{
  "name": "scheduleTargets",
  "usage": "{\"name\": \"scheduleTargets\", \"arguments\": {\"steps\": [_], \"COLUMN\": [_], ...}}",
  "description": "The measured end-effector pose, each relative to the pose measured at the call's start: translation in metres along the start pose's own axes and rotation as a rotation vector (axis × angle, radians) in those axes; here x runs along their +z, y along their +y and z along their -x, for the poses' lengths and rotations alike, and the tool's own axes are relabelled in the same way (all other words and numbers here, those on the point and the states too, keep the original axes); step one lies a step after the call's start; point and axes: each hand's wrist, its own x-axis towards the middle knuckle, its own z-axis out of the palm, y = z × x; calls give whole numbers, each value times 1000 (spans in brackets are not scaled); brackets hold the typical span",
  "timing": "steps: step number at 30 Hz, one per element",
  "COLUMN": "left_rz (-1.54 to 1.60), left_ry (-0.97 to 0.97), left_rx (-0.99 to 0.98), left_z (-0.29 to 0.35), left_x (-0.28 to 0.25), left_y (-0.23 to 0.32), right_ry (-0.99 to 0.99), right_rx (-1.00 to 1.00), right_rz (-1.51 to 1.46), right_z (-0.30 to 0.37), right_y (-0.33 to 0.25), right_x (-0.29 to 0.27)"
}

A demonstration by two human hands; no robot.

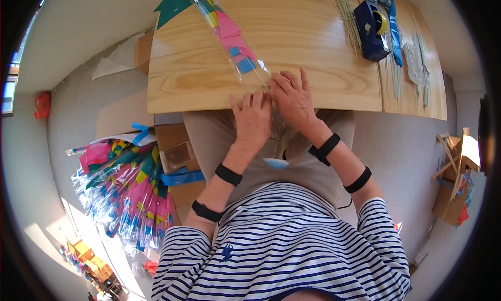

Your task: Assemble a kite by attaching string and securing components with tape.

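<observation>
A long clear plastic sleeve (241, 49) lies slantwise on the wooden table, with pink, blue, yellow and green folded pieces and a thin stick inside. Its near end reaches the table's front edge, between my hands. My left hand (252, 118) is at that edge, thumb and index finger closed on the sleeve's end and the other fingers bent on the wood. Just to its right, my right hand (295, 100) pinches the same end, with its little finger stretched away. The fingertips partly hide the plastic, and some of it seems to hang below the edge.
On the table (323, 55) stand a dark blue tape dispenser (371, 32) and thin sticks (347, 14) at the right. More coloured pieces (175, 8) lie at the far left. Beside my left leg, a large heap of filled sleeves (128, 186) rests near a cardboard box (175, 144).
</observation>
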Motion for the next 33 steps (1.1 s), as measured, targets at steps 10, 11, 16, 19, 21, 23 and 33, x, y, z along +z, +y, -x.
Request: {"name": "scheduleTargets", "arguments": {"steps": [10, 11, 16, 19, 21, 23, 33], "left_rz": [-16, 4, 216, 316, 298, 255, 6], "left_ry": [-23, -50, -234, 30, 139, 227, 356], "left_rx": [211, 215, 194, 186, 93, 34, 448], "left_z": [15, 17, 37, 41, 33, 19, -51], "left_x": [-14, -18, -39, -46, -56, -64, -96], "left_y": [-30, -31, -21, -30, -48, -63, -67], "right_ry": [103, 102, 281, 192, 251, 299, 388], "right_rx": [-89, -102, -194, -300, -337, -363, -442], "right_rz": [-45, -53, 124, 28, -86, -148, -159], "right_z": [17, 18, 23, 26, 33, 41, 82], "right_y": [-6, -11, -19, -17, -25, -36, -67], "right_x": [-1, -3, 10, 0, -24, -58, -153]}}
